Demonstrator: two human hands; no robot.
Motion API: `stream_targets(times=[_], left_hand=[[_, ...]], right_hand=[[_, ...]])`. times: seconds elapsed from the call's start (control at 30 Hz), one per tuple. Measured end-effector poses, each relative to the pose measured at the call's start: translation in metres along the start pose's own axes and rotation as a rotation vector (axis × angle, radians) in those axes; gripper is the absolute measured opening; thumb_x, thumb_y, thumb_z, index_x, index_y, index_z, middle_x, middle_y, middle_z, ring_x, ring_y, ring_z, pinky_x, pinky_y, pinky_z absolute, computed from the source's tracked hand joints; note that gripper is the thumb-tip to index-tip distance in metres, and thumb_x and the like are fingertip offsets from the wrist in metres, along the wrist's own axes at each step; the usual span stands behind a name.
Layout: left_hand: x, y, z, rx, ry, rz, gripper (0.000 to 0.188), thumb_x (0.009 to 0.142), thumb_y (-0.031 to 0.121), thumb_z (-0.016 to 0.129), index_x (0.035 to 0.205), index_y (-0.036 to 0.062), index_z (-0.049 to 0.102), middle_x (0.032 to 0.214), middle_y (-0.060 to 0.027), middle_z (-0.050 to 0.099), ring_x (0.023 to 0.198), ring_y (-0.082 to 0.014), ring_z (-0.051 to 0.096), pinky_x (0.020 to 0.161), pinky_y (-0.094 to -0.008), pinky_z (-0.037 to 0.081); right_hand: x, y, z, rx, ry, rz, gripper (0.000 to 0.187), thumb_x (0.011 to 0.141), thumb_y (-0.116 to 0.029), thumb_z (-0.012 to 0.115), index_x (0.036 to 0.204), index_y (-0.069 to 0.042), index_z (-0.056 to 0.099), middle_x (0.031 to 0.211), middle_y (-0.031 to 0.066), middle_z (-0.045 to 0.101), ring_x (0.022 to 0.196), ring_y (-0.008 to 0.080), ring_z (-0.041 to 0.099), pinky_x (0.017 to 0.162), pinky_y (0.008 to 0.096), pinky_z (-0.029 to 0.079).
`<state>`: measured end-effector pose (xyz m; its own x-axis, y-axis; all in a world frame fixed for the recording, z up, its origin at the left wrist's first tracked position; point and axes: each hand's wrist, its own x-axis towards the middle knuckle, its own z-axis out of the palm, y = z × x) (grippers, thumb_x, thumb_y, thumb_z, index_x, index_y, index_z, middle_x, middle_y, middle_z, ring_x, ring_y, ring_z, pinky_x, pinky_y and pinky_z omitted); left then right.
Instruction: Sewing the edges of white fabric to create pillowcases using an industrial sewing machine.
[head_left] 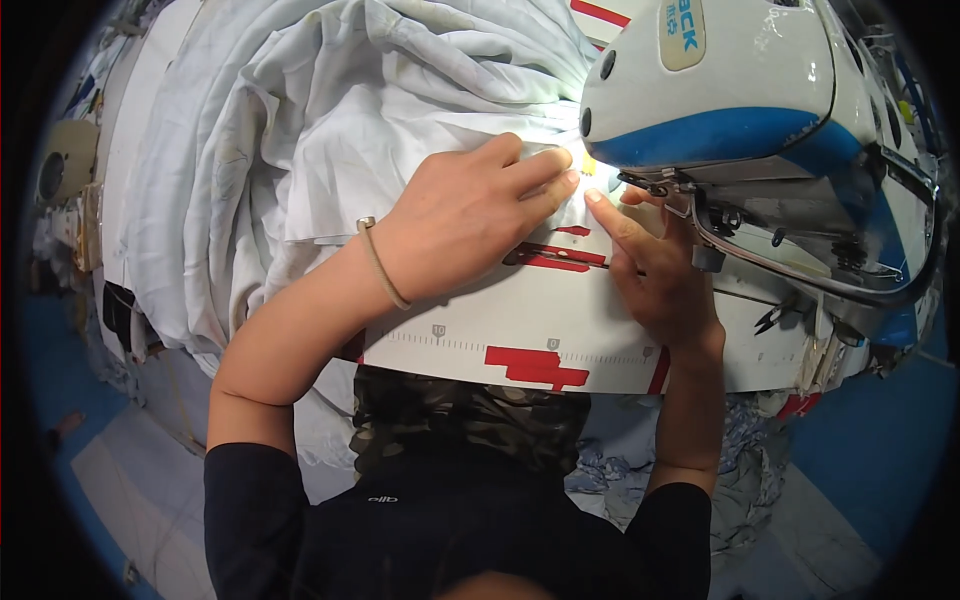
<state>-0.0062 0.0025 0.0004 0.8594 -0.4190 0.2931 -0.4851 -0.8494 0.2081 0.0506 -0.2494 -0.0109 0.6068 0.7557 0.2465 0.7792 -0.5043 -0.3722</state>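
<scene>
A broad, wrinkled piece of white fabric (pixel 340 135) is heaped over the left and far side of the sewing table and narrows toward the lit sewing spot. My left hand (pixel 470 210) lies over its near part, thumb and forefinger drawn together on the cloth beside the needle area. My right hand (pixel 655 265) is just right of it, palm down, with its fingers apart. One fingertip rests close to the left fingertips, and another reaches under the head of the white and blue sewing machine (pixel 720 95). The machine head hides the needle and presser foot.
The white table (pixel 460 360) has a printed ruler and red tape (pixel 535 367) along its near edge. Small thread snips (pixel 775 315) lie to the right, near the machine. Crumpled grey-blue cloth (pixel 740 470) is below the table at right.
</scene>
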Motion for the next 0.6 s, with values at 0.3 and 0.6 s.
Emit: stream_targets(times=[0.3, 0.6], left_hand=[[0.002, -0.003, 0.006, 0.027, 0.055, -0.007, 0.056, 0.077, 0.006, 0.067, 0.133, 0.0103, 0.066, 0.123, 0.0018, 0.062, 0.096, -0.018, 0.062, 0.067, -0.0297, 0.056], [0.001, -0.005, 0.012, 0.064, 0.059, -0.011, 0.056, 0.078, 0.006, 0.067, 0.134, 0.0103, 0.065, 0.129, 0.0014, 0.061, 0.1, -0.0189, 0.061, 0.069, -0.0301, 0.057]], right_hand=[[-0.005, 0.002, -0.009, -0.012, 0.012, -0.012, 0.047, 0.089, 0.002, 0.064, 0.132, -0.017, 0.07, 0.135, 0.0122, 0.059, 0.122, 0.0292, 0.063, 0.097, 0.0414, 0.056], [-0.006, 0.008, -0.006, -0.061, 0.121, 0.001, 0.04, 0.087, 0.002, 0.065, 0.123, -0.013, 0.076, 0.127, 0.0114, 0.069, 0.112, 0.0275, 0.068, 0.091, 0.0375, 0.059]])
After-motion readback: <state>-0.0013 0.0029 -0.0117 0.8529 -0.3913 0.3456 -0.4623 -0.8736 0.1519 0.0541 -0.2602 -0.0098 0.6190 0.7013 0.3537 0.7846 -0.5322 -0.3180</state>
